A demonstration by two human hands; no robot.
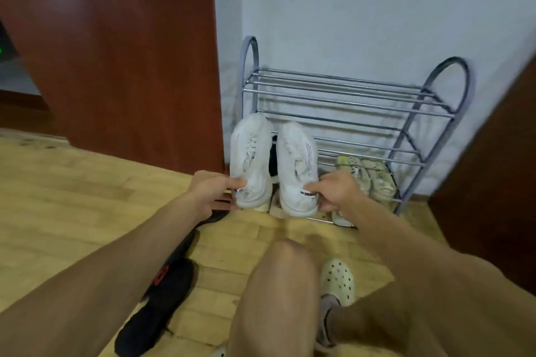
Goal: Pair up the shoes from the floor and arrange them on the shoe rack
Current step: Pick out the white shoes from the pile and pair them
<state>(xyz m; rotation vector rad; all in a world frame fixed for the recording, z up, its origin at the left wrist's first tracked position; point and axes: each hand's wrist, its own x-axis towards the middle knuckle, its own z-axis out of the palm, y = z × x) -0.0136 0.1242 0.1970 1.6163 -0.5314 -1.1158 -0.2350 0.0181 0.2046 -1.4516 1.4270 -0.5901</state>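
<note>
Two white sneakers are held up in front of the grey metal shoe rack (348,95), toes pointing up. My left hand (210,191) grips the heel of the left white sneaker (251,153). At the heel of the right white sneaker (298,165), my right hand (336,191) pinches the collar. A pair of beige sneakers (368,177) sits on the rack's bottom shelf at the right. A black shoe (273,162) shows between the two white ones, mostly hidden.
A black slipper with a red mark (162,301) lies on the wooden floor at the lower left, partly under my left arm. My knee and a cream clog (338,280) on my foot fill the bottom centre. A brown door (121,52) stands left of the rack.
</note>
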